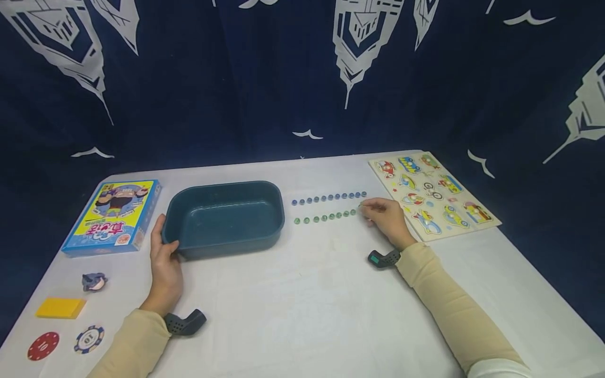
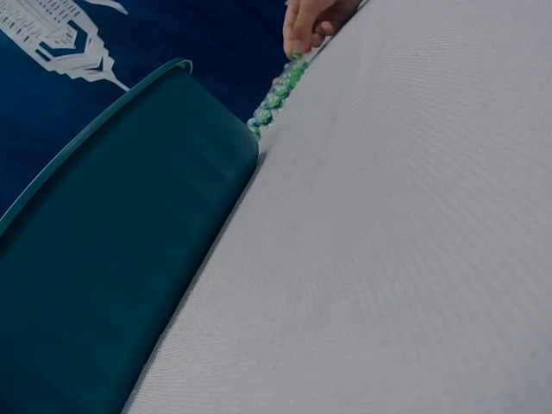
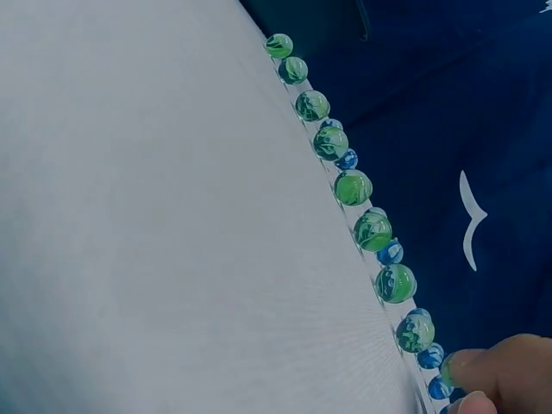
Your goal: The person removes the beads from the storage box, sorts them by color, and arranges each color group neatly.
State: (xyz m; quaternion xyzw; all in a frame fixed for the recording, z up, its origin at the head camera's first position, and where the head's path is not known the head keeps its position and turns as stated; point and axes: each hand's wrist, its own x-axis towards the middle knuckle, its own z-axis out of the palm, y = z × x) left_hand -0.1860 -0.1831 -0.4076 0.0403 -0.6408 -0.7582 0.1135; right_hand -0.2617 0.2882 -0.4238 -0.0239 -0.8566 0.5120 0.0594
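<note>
The left hand (image 1: pixel 165 262) touches the near left corner of a dark teal plastic basin (image 1: pixel 227 247), its fingers fairly straight along the side wall and its thumb at the front. In the left wrist view, the basin's outer wall (image 2: pixel 129 224) fills the left side. Between thumb and fingertips, the right hand (image 1: pixel 385 218) pinches a green glass marble (image 3: pixel 448 372) at the right end of a row of green marbles (image 1: pixel 323 218). Behind this row runs a second row, of blue marbles (image 1: pixel 331 197). Inside the basin only bare floor shows.
A wooden picture puzzle board (image 1: pixel 435 194) lies right of the right hand. At the left are a boxed game (image 1: pixel 113 215), a small shark figure (image 1: pixel 94 282), a yellow block (image 1: pixel 60 308), a red chip (image 1: pixel 43 346) and a blue-white chip (image 1: pixel 89 339). A dark curtain (image 1: pixel 227 105) hangs behind.
</note>
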